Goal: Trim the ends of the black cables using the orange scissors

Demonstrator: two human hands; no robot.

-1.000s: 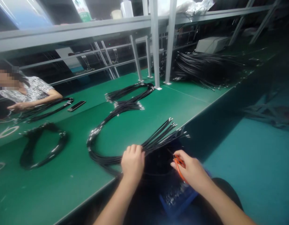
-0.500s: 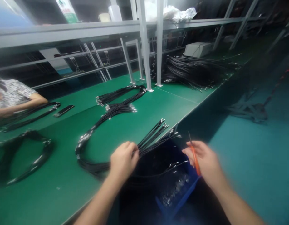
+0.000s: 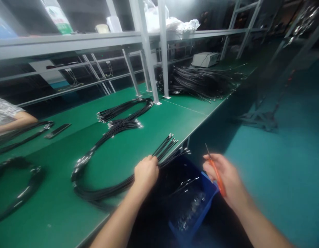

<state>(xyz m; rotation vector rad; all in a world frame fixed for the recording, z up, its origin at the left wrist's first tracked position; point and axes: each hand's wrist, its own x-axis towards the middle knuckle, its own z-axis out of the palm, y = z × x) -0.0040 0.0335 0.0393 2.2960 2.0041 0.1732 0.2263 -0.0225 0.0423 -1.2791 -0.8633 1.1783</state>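
Note:
My left hand [image 3: 147,174] is closed around a bundle of thin black cables [image 3: 105,194] at the front edge of the green table. Their metal-tipped ends [image 3: 167,144] fan out beyond my fingers. The rest of the bundle curves back over the tabletop. My right hand [image 3: 228,179], to the right past the table edge, grips a slim orange-handled tool [image 3: 218,178] with a thin pointed metal tip angled up. Blur hides its exact kind. Below and between my hands sits a blue bin [image 3: 204,213] with loose cables and small shiny pieces in it.
More coiled cables [image 3: 32,182] lie on the green table [image 3: 58,213] at left, near a phone [image 3: 57,131] and another person's arm [image 3: 20,120]. A large cable pile [image 3: 198,82] and pale box [image 3: 205,59] lie behind shelf posts [image 3: 163,51]. A shelf [image 3: 71,42] spans the back.
My left hand has shifted slightly right relative to the table, still gripping the cables. My right hand keeps the orange-handled tool in much the same pose. The view has turned a little right.

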